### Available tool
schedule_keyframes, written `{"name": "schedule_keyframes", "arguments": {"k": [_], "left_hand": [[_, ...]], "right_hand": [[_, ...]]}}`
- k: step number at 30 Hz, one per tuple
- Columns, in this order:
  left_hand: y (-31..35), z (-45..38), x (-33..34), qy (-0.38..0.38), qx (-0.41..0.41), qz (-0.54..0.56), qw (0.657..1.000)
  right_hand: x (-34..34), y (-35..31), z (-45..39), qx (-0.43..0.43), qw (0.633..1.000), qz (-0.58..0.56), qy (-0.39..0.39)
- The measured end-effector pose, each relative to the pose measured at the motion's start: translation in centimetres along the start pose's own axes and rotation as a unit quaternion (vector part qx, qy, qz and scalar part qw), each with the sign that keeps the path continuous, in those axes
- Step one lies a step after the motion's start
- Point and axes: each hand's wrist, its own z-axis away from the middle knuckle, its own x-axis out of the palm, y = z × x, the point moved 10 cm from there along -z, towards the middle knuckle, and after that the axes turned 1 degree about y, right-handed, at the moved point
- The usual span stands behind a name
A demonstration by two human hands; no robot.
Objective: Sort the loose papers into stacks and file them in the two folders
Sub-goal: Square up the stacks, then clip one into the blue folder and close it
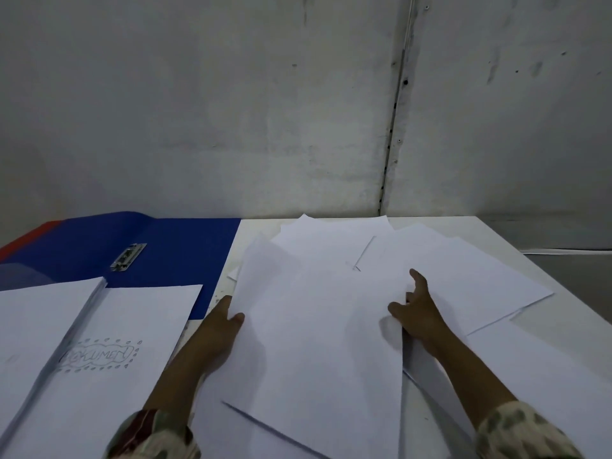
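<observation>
- The left hand (pixel 221 323) is gripping the left edge of a large white sheet (pixel 318 342), thumb on top and the other fingers hidden beneath the paper.
- The right hand (pixel 415 314) is lying on the same sheet's right side, index finger stretched forward and thumb spread to the left; the other fingers seem curled round the sheet's edge, though it is hard to tell whether they are pinching it.
- The sheet is lying over a spread of loose papers (pixel 457 270) fanning across the white table (pixel 496 226) toward the wall.
- To the left, a blue folder (pixel 172 246) is lying open with its metal clip (pixel 128 256) showing.
- Two stacks of paper are sitting on the folder's near part: a plain stack (pixel 36 326) and, just beside it, a stack topped by a sheet with a hand-drawn label (pixel 102 354).
- A red edge (pixel 29 236) is showing at the folder's far left.
- Camouflage-patterned sleeves (pixel 520 432) are covering both wrists.
</observation>
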Motion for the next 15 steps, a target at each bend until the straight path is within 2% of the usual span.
{"name": "schedule_keyframes", "arguments": {"k": [3,8,10,15], "left_hand": [[0.5,0.1,0.7,-0.005,0.006,-0.003,1.0],[0.8,0.4,1.5,-0.023,0.028,0.051,0.998],[0.5,0.4,1.5,-0.022,0.024,0.044,0.999],[0.5,0.6,1.7,-0.005,0.019,0.005,1.0]], "right_hand": [[1.5,-0.6,0.1,-0.026,0.999,-0.006,0.025],[4.2,-1.1,1.3,-0.072,0.997,-0.024,0.034],[4.9,-1.3,1.6,-0.094,0.995,-0.001,0.038],[7.9,-0.8,2.4,-0.108,0.981,0.153,-0.057]]}}
